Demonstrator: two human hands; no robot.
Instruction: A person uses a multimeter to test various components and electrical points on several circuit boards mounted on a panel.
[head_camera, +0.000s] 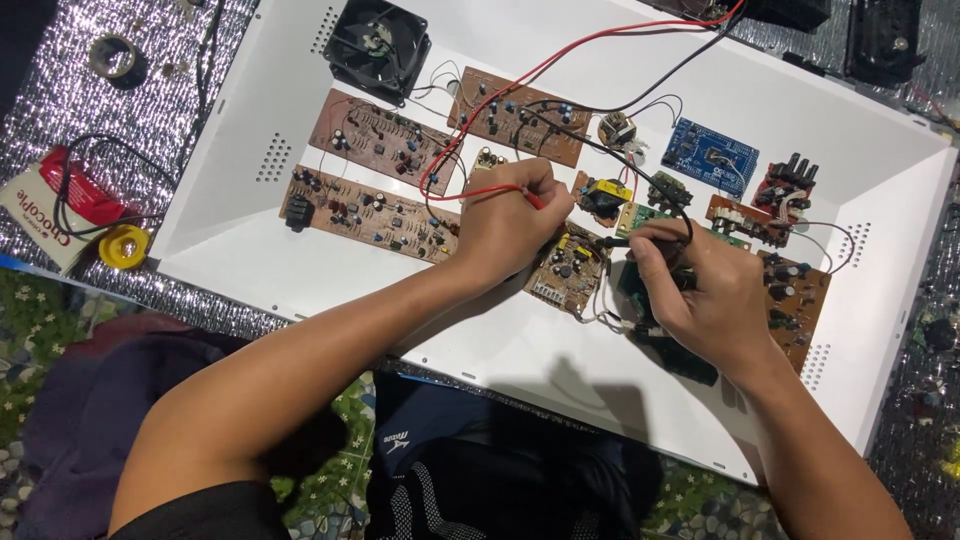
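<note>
My left hand (512, 225) pinches a red test probe (533, 199) whose red lead (560, 60) runs up and off the top of the frame. Its tip points toward a small brown circuit board (568, 272) with capacitors. My right hand (700, 295) grips a black test probe (612, 242), its black lead (650, 90) also running to the top. The black tip rests at the edge of the same small board. A dark green board (640, 290) lies partly hidden under my right hand.
A white tray-like panel (240, 230) holds several brown circuit boards (365, 212), a blue board (710, 157), a black fan (377, 45) and a red module (785, 187). Left on the foil mat lie a solder spool (122, 245), a tape roll (112, 56) and a red-white packet (50, 205).
</note>
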